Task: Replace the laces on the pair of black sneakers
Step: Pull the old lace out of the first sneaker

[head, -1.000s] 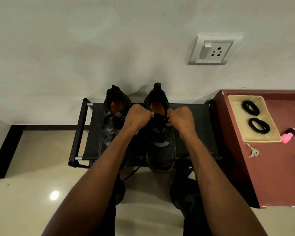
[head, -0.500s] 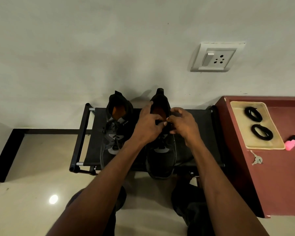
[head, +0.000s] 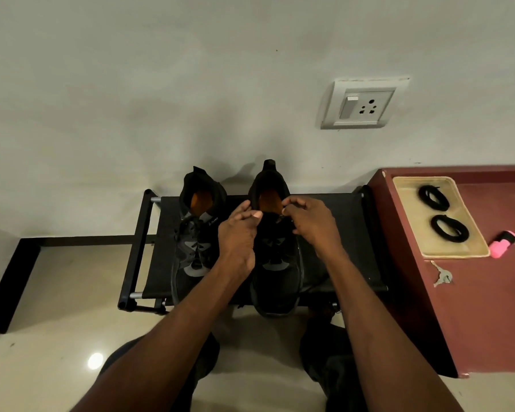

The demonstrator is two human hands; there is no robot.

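Note:
Two black sneakers with orange insoles stand side by side on a low black shoe rack [head: 333, 209], heels toward the wall. The left sneaker [head: 195, 242] is laced. Both of my hands are at the top of the right sneaker [head: 275, 275], near its collar. My left hand [head: 240, 236] rests on its left side with the fingers curled, thumb toward the tongue. My right hand [head: 312, 224] pinches something small and dark at the top eyelets, most likely the lace. Two coiled black laces [head: 433, 197] [head: 449, 228] lie in a beige tray [head: 473, 248] on the right.
A dark red cabinet [head: 485, 307] stands right of the rack and carries the tray, a pink object [head: 503, 240] and keys [head: 442, 275]. A wall socket [head: 364, 104] is above. My knees are on the glossy tiled floor below the rack.
My hands have shifted from the middle of the right sneaker's lacing up to its top eyelets. The camera view has tilted slightly, so the scene sits lower.

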